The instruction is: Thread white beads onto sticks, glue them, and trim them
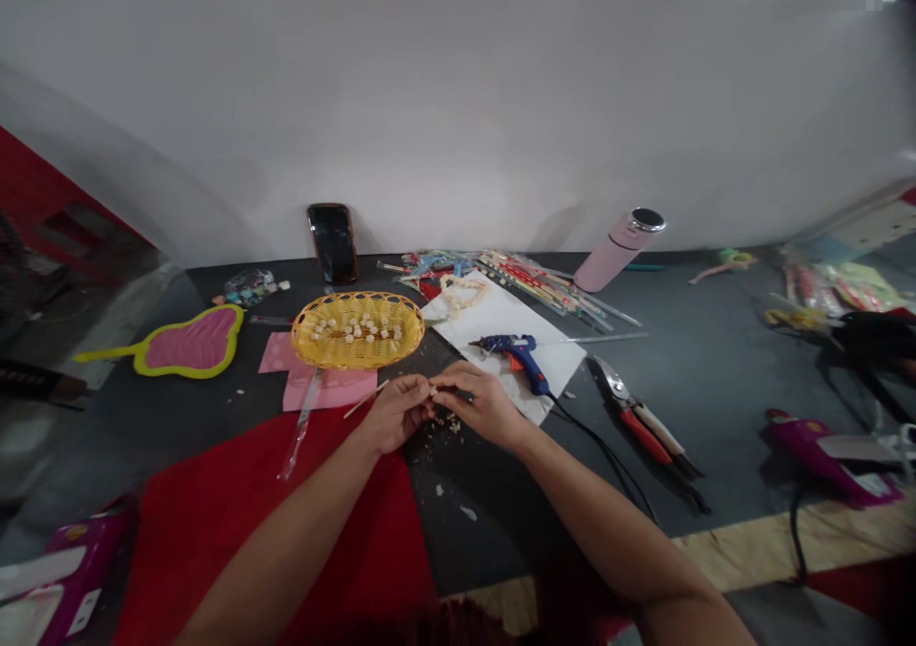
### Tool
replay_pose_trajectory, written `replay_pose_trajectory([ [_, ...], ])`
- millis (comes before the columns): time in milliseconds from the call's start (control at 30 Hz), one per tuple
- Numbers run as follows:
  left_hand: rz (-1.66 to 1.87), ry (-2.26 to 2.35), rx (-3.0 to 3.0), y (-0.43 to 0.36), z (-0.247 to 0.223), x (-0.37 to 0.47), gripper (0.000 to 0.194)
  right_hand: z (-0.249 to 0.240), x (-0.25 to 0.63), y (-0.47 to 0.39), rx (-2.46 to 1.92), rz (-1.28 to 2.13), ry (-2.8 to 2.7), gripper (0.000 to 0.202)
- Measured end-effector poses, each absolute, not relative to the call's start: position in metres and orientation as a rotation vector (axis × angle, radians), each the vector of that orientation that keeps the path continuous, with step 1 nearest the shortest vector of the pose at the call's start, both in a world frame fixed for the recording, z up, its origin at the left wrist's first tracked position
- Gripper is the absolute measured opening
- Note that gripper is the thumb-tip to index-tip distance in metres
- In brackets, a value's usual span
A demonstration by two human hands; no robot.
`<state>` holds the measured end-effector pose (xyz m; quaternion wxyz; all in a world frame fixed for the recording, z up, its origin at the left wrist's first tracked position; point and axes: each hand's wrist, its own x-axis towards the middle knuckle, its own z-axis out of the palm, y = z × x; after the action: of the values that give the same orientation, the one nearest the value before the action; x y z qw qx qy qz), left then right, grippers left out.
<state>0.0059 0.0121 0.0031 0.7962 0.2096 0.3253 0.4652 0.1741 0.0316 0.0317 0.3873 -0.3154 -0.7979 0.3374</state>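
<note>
Matte tabletop [716,360] underlies fingers [458,380] pinching a pale nub [433,391].

- One left hand [401,412], one right hand [485,403]
- One yellow basket [358,354] (its pale pieces [367,327] crowd too closely to count)
- One glue gun [521,350]
- One pair of shears [644,434]
- One phone [333,243]
- One pink bottle [614,253]

A pale grey partition [458,121] stands behind the dark tabletop [730,360].
</note>
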Motion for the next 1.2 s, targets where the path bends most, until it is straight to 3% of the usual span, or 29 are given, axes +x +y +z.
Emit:
replay_pose_trajectory([
  [1200,1.015,0.731,0.463,0.0119,0.0051,0.0072,0.024,0.0311,0.1756,0.0313,-0.802,0.667,-2.116,0.014],
])
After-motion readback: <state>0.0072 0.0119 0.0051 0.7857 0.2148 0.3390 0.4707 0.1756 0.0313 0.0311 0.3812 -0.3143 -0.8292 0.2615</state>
